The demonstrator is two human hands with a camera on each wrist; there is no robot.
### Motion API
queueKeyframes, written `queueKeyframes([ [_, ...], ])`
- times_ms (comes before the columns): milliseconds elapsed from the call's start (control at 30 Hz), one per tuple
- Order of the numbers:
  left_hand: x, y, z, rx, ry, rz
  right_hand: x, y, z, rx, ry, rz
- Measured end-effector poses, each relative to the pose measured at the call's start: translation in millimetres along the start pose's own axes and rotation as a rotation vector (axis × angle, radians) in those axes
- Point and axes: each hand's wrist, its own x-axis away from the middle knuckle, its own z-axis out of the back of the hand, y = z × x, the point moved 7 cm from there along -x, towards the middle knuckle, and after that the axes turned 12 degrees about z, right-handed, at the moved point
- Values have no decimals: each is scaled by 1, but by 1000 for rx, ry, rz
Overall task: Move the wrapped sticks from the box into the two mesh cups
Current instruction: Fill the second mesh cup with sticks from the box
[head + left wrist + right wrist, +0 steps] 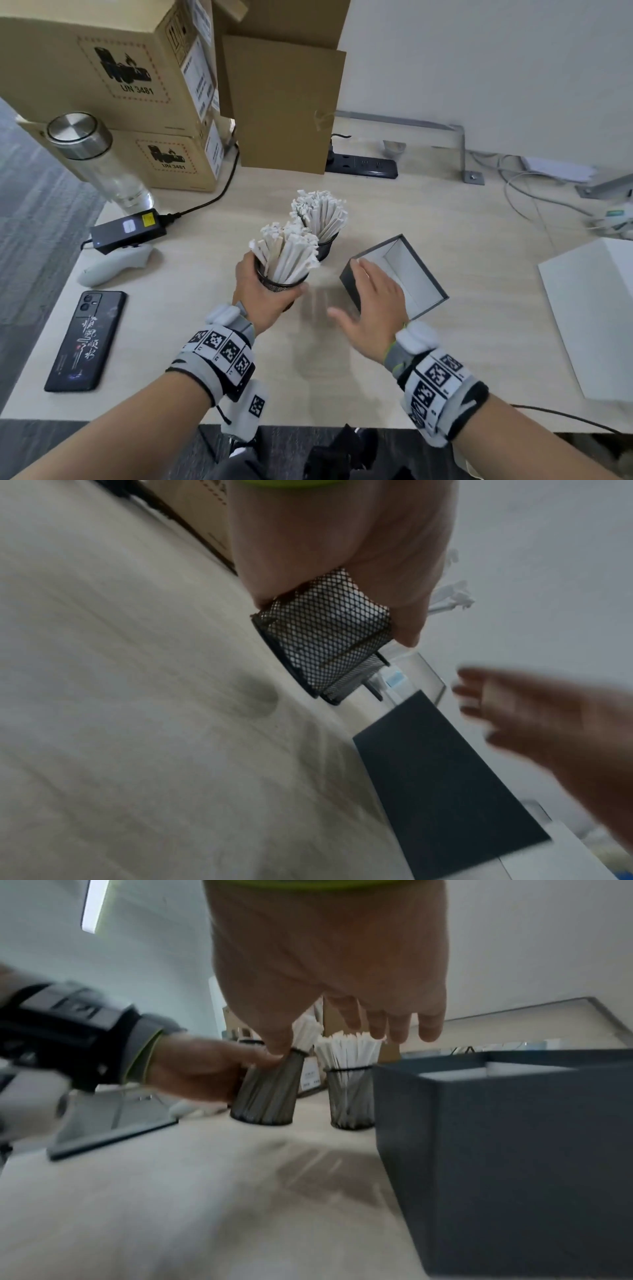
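Head view: left hand [265,296] grips the near cup [282,286], fingers [301,290] curled round its mesh wall. The cup tilts, packed with sticks [287,253] that fan out of the top. Far cup [325,245] stands just behind it on the counter [479,240], also full. Right hand [371,301] is flat and spread, holding nothing, palm down over the near left corner of the box [397,274]. Box interior shows white, no sticks seen inside. Left side of the counter: phone [85,341], controller [114,263], power brick [128,229], bottle [99,161]. Cartons [113,75] stacked at the back.

Left wrist view: blurred. Left hand [342,542] wraps the near cup [325,637], thumb down one side of the mesh. Cup base looks tipped on the counter [137,723]; can't tell whether any of it still touches. Dark box [441,783] sits to the right, right hand [548,723] open above it, smeared by motion.

Right wrist view: right hand [329,961] hangs with fingers [394,1023] extended and apart, empty. Box [496,1137] is just beside it at right, dark outer wall, white inside edge. Both cups are ahead: near cup [270,1091] leaning in the left hand [202,1069], far cup [351,1096] upright, sticks [349,1050] poking up. Phone [113,1123] lies at left.
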Motion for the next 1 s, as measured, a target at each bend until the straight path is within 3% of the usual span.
queueKeyframes([
  [67, -11, -2, 6, 35, 62, 11, 15, 15, -14, 90, -92, -28],
  [233, -42, -4, 15, 68, 150, 69, 17, 44, -18, 135, -123, -51],
  [467, -86, 14, 20, 162, 239, 76, -42, 94, -4, 153, -164, -170],
  [567, -97, 14, 19, 100, 202, 56, -52, 90, 5, 119, 3, -166],
  [667, -107, 7, 19, 71, 198, 66, -64, 53, 15, -8, 224, -44],
  [733, -109, 8, 18, 58, 194, 67, -74, 33, 6, -160, 187, -64],
  [867, -113, 8, 12, 22, 171, 73, -92, 32, -36, -470, 85, -315],
  [1000, -120, 13, 8, -13, 143, 19, -111, 39, -62, -542, 128, -401],
])
